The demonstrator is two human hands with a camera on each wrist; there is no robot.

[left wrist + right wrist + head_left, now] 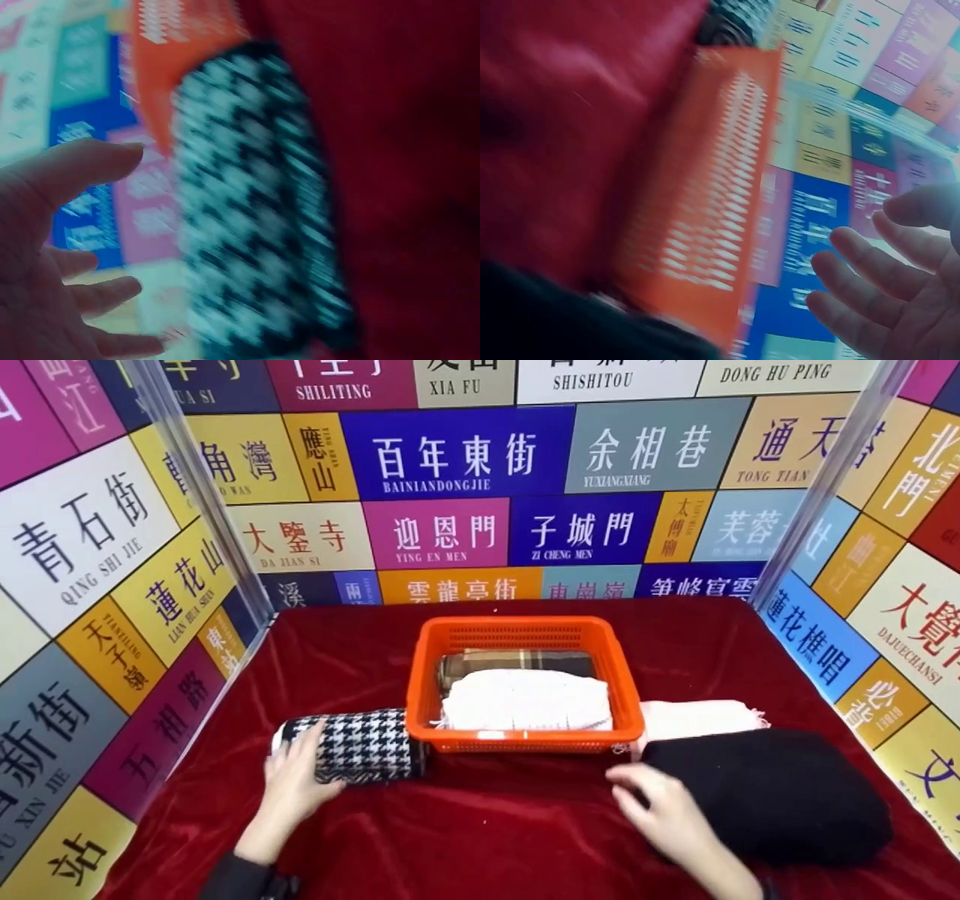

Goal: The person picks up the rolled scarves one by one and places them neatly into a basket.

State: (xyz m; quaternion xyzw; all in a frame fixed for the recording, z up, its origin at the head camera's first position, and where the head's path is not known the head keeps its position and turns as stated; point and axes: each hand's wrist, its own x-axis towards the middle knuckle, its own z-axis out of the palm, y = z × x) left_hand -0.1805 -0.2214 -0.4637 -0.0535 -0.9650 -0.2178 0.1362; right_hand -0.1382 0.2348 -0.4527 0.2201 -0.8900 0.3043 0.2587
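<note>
A rolled black-and-white houndstooth cloth lies left of an orange plastic basket. My left hand is at the roll's near left end, fingers spread; in the left wrist view the thumb and fingers stand apart beside the houndstooth roll. Inside the basket are a white folded cloth and, behind it, a brown plaid cloth. My right hand, fingers loosely bent and holding nothing, hovers by the left edge of a thick black folded cloth. The basket also shows in the right wrist view.
A pale pink fringed cloth lies behind the black one, right of the basket. Dark red velvet covers the table. Panels with street names form walls at the back and both sides, with clear posts at the corners.
</note>
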